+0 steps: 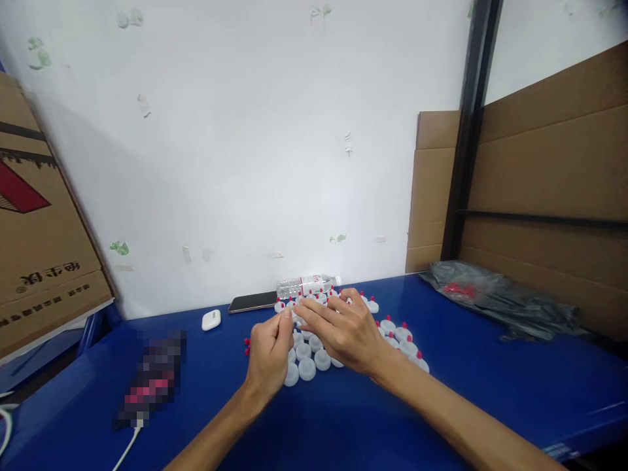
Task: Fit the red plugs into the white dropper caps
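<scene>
My left hand is closed with its thumb on top, above the left side of a cluster of white plastic caps. Whatever it grips is hidden behind the fingers. Close against it, my right hand reaches in with bent fingers, their tips meeting near the left thumb. Anything pinched there is too small or covered to name. Below the hands are several white caps without red tips. Others, such as a white cap with a red tip, lie to the right and behind. Small red tips lie left of my left hand.
Behind the caps lie a clear bottle and a dark phone. A white earbud case and a blurred-out device with a cable are at left. A grey plastic bag lies at right on the blue table. Cardboard stands behind it.
</scene>
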